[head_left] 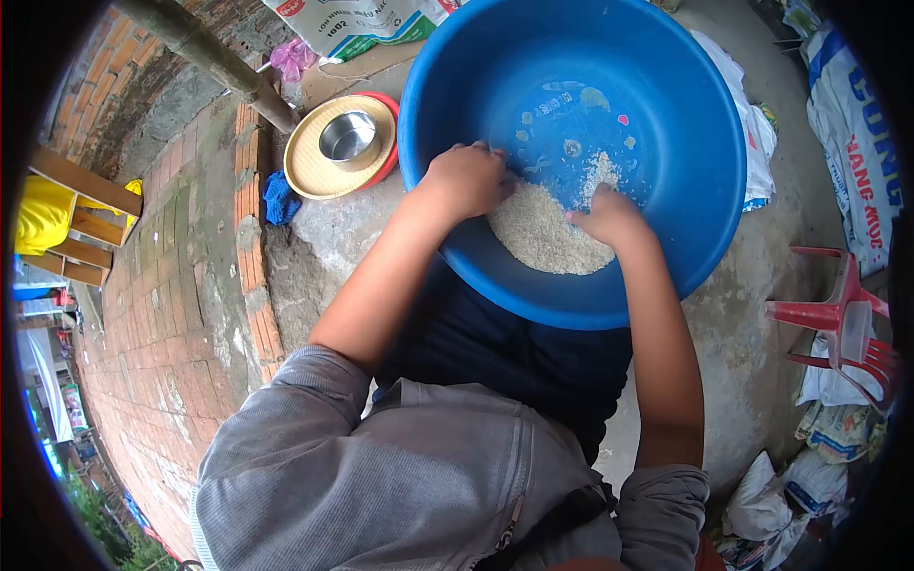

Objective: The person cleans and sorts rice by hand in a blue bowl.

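A large blue plastic basin (pixel 657 105) stands in front of my lap. Pale, rice-like grain (pixel 547 233) is heaped against its near wall, with a smaller patch of grain (pixel 601 173) farther in. My left hand (pixel 469 179) reaches over the left rim, its fingers bent loosely down at the left edge of the heap, their tips partly hidden. On the right side of the heap, my right hand (pixel 611 217) touches the grain, thumb apart from the fingers, which are partly hidden beneath it.
Left of the basin, a metal bowl (pixel 349 136) sits on a round tan tray (pixel 305 157). A blue cloth (pixel 280 198) lies beside it. A bamboo pole (pixel 205 57) rises at upper left. Printed sacks (pixel 852 152) and a red plastic chair (pixel 833 314) are on the right.
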Action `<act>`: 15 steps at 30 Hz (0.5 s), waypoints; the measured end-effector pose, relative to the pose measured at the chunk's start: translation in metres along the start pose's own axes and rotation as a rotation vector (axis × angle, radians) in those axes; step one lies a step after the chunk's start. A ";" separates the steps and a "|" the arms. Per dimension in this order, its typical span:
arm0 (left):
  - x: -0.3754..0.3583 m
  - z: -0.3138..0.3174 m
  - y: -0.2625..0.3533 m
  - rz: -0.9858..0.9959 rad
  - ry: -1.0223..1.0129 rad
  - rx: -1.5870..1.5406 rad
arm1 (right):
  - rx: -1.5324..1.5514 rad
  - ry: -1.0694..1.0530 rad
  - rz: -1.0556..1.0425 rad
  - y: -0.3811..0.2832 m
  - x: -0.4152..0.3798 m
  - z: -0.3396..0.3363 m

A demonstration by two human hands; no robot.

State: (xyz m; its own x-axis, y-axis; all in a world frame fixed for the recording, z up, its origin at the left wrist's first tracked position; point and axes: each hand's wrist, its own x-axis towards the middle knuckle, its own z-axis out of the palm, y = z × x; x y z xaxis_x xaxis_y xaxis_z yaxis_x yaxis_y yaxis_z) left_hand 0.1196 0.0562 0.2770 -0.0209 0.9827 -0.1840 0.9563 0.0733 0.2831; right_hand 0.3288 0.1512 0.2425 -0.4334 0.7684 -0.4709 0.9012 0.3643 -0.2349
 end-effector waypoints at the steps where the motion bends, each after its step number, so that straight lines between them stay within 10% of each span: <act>1: 0.001 0.002 0.002 0.031 -0.006 0.035 | -0.001 -0.001 -0.001 -0.008 -0.004 0.008; 7: -0.007 0.020 0.000 0.135 -0.107 0.038 | 0.300 0.057 -0.074 -0.032 -0.015 0.043; 11: -0.014 0.013 -0.002 0.156 -0.306 -0.108 | 1.661 -0.576 0.145 -0.022 0.013 0.034; 15: -0.018 0.008 -0.002 0.206 -0.303 -0.298 | 1.424 -0.229 -0.014 -0.027 -0.002 0.002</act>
State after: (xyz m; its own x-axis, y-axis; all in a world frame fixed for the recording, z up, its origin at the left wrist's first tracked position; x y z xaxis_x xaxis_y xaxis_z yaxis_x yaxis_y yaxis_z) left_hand 0.1202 0.0367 0.2725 0.2892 0.8911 -0.3496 0.8053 -0.0290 0.5922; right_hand 0.3050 0.1384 0.2483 -0.5569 0.6198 -0.5529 0.1815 -0.5588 -0.8092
